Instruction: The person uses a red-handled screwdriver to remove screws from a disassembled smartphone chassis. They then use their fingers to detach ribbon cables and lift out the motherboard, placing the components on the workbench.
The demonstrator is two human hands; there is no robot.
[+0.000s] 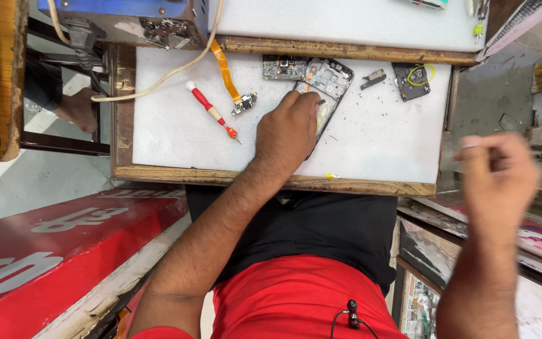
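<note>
1. Around my left hand (290, 129) I see one red-handled screwdriver (211, 111), one orange flex cable (227, 72) and two loose circuit parts (412, 80) on the white mat (377, 138).
2. The opened phone frame (326, 80) lies at the mat's far edge, innards exposed, partly under my left fingers, which press flat on it.
3. My right hand (497, 179) is blurred, loosely curled, off the bench; I cannot tell if it holds anything.

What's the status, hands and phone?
Left hand pressing on opened phone. Right hand raised off bench, blurred, apparently empty. Red screwdriver lies nearby.
</note>
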